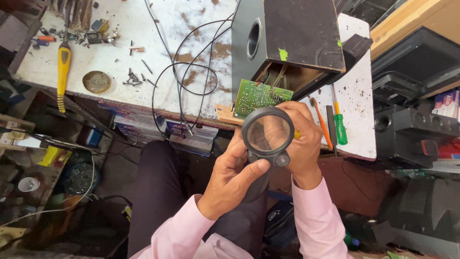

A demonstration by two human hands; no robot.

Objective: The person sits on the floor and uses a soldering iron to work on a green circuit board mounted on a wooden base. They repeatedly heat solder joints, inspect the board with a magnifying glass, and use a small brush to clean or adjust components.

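My left hand (232,180) grips a round black magnifying glass (267,134) by its short handle, thumb pressed on the base. My right hand (306,141) sits behind and beside the lens, fingers curled at the edge of a green circuit board (256,97). The board hangs by wires from the open bottom of a black speaker box (292,43) lying on the workbench (120,57). Part of my right hand shows through the lens.
Black cables (184,76) loop across the white, worn bench. A yellow-handled tool (62,72), loose screws (136,76) and a round tin lid (96,81) lie at left. A green screwdriver (339,127) and orange tool lie at right. Black speaker cabinets (412,115) stand to the right.
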